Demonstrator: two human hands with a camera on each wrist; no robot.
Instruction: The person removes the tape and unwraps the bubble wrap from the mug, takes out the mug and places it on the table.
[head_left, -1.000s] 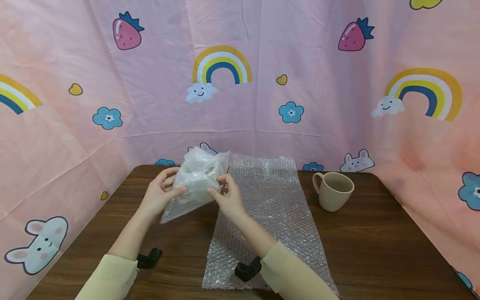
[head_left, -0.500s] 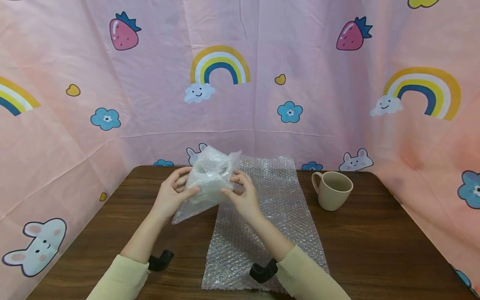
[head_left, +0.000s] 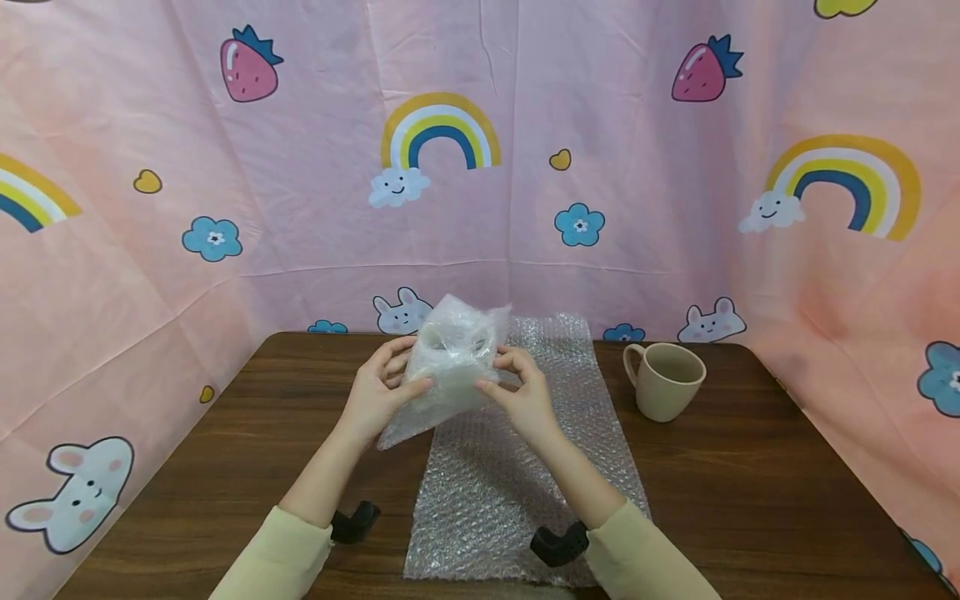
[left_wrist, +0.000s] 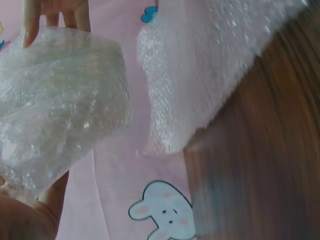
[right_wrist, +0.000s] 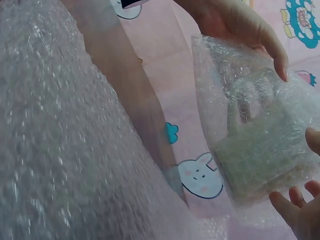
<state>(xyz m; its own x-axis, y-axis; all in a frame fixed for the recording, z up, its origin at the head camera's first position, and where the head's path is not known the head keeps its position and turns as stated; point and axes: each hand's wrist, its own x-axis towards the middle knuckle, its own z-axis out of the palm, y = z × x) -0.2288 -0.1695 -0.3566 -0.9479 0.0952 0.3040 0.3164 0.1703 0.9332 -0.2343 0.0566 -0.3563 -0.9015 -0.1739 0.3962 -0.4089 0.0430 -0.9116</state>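
Note:
A bubble-wrapped bundle [head_left: 452,358] is held up above the table between both hands. Something pale greenish shows through the wrap, but its kind is unclear. My left hand [head_left: 378,392] grips the bundle's left side, thumb in front. On the opposite side my right hand [head_left: 527,396] pinches it between thumb and fingers. In the right wrist view the clear wrap [right_wrist: 265,130] covers the item, with a loose corner sticking out. Below and behind lies a flat sheet of bubble wrap [head_left: 510,492], running lengthwise over the table.
A beige mug [head_left: 667,383] stands upright at the right, its handle turned left. The dark wooden table [head_left: 750,483] has a pink printed cloth [head_left: 517,217] hanging behind and at both sides. Each wrist bears a black device [head_left: 558,546].
Both hands have carried the wrapped bundle to the right, from the sheet's left side to over its left part. The mug and the flat sheet stay put.

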